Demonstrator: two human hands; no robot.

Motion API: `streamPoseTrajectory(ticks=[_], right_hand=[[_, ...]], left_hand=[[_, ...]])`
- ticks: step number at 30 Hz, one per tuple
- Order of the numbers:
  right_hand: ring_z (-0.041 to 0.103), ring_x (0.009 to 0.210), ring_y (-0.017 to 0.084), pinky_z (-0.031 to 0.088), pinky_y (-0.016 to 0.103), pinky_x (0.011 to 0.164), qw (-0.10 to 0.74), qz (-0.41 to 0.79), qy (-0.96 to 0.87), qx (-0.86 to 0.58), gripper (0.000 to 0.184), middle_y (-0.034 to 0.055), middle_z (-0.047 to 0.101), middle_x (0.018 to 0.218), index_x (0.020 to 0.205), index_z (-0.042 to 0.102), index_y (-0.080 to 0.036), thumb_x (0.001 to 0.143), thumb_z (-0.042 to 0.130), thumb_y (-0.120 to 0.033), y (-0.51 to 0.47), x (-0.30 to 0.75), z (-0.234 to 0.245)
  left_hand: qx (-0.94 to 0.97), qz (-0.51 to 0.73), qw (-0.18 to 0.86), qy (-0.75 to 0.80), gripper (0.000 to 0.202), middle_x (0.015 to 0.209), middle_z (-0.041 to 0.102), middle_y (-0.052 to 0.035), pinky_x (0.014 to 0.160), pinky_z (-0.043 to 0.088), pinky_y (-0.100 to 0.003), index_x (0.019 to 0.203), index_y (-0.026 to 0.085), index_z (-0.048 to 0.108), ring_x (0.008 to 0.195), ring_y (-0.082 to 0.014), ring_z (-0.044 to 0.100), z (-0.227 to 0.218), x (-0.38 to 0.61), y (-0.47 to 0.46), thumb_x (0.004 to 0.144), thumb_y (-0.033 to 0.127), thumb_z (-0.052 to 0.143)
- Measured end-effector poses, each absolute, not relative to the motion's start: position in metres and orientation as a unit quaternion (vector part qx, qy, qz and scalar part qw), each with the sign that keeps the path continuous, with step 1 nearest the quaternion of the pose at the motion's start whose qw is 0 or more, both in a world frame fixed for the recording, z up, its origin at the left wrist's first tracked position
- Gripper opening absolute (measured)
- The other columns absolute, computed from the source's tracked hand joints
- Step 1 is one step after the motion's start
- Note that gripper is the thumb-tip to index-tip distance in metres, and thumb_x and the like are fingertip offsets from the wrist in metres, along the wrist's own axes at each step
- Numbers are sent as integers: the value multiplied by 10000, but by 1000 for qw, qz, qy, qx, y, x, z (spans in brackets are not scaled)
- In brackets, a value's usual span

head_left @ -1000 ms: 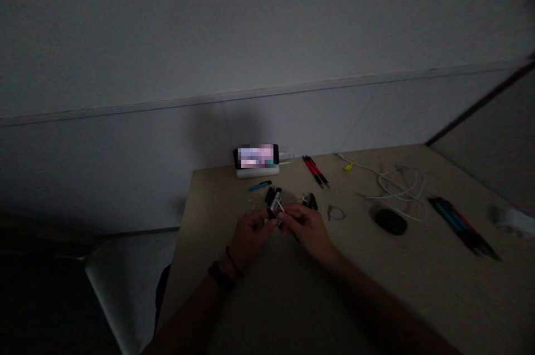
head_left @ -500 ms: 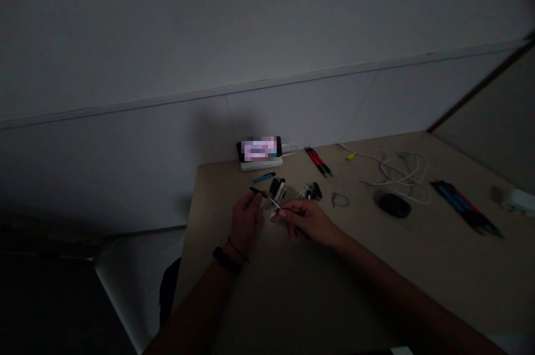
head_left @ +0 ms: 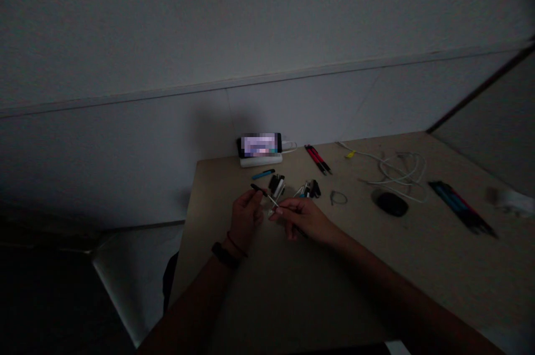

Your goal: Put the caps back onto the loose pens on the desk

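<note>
Black and slim, a pen-like part (head_left: pixel 258 189) sits in front of the phone (head_left: pixel 281 146), pinched between thumb and fingers of the left hand (head_left: pixel 246 213). The right hand (head_left: pixel 305 218) is closed to a narrow pinch on a thin white rod (head_left: pixel 272 200), also in front of the phone, a little to its right. The rod's free end points at the near end of the black part; contact between them cannot be confirmed in this light.

Recommended handling: grip each part close to the facing ends, bring both onto one line before applying any force, and press lightly along the axis. A sideways push would probably bend the rod. Resting both wrists on the table (head_left: pixel 334 299) should steady the tips.

Clearances: a blue pen part (head_left: pixel 263 174) lies just in front of the phone. Two clusters of small parts, one nearer (head_left: pixel 276 185) and one to the right (head_left: pixel 310 189), lie forward of the phone; avoid brushing them. Red pens (head_left: pixel 317 159) lie right of the phone.
</note>
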State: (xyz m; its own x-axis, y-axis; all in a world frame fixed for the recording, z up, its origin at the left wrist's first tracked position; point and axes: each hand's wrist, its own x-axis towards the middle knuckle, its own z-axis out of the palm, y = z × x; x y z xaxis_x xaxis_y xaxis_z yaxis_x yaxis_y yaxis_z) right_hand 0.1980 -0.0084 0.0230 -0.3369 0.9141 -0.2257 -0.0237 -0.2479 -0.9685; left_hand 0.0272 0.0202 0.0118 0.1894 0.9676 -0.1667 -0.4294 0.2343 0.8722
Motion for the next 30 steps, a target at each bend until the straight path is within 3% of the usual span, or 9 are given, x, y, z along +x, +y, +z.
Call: streamPoseTrajectory(ticks=[4,10,19,23,26,30], right_hand=[[609,411,90,462,197,387,358,645,-500,-453,412,31,741,764,867,702,-158,808,681,-565,-9,198,25],[610,413,97,475,197,406,345,642,-511,-456,437,6,701,651,864,700,-155,814,665,-588,-9,197,25],[599,400,84,460,184,378,374,652,-489,-443,421,20,730,748,848,677,-158,786,703,-574,-9,194,25],[606,411,91,463,191,381,384,653,-486,-436,414,11,717,740,856,673,-167,775,709,-571,-9,195,23],[577,400,87,458,197,389,404,640,-481,-442,411,-20,684,668,884,663,-175,763,721,-563,-7,195,22],[518,390,78,392,180,378,416,626,-483,-450,404,-66,593,540,885,622,-179,761,728,-548,-6,195,22]], left_hand=[[337,515,689,382,419,442,255,137,361,173,-159,932,140,685,372,-30,185,13,26,21,737,499,778],[378,502,675,386,407,440,301,125,371,197,-165,948,137,694,374,-33,219,12,28,18,768,499,747],[401,490,659,407,337,462,352,112,393,215,-172,884,151,693,384,-36,250,14,29,14,764,462,747],[456,482,624,413,263,525,516,47,451,316,-188,811,154,715,455,-76,422,15,31,12,763,411,747],[513,471,596,401,216,679,663,-21,595,437,-223,818,154,744,622,-130,575,16,33,11,775,367,735],[562,456,563,399,207,752,700,-38,675,454,-247,857,155,761,695,-153,600,14,32,11,813,348,700]])
